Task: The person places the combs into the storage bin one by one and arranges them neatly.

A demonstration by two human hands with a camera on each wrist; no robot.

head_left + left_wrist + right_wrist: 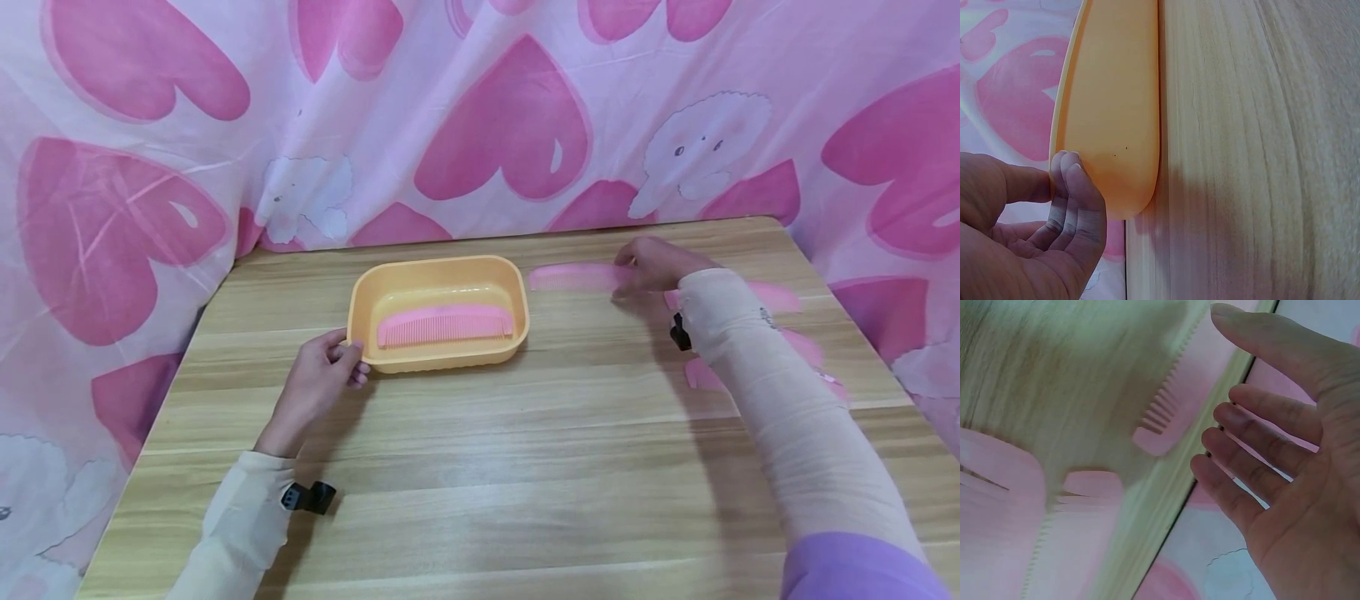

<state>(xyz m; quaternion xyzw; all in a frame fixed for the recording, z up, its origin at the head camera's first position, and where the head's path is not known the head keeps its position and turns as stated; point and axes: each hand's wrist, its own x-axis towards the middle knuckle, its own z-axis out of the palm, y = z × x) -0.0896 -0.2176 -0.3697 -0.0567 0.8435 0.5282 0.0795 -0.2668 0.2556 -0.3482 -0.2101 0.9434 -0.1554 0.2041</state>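
Pink comb (573, 277) lies by the right hand (656, 265), fingers (1275, 412) parted.

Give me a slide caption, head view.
Left hand grips an orange basin holding one pink comb; open right hand at the end of a second comb.

Cream sleeves, a purple cuff and black wrist gear dressed a person's arms.
The left sleeve (240, 521) was cream cloth, creased and ending at the wrist above the bare left hand (318, 371); the right sleeve (780, 417), also cream, carried a small dark marking (766, 317) near the bare right hand (660, 267). A plain purple sleeve (862, 571) overlapped it higher up. A small, blocky black left device (309, 497) and a black right device (681, 332) sat at the wrists.
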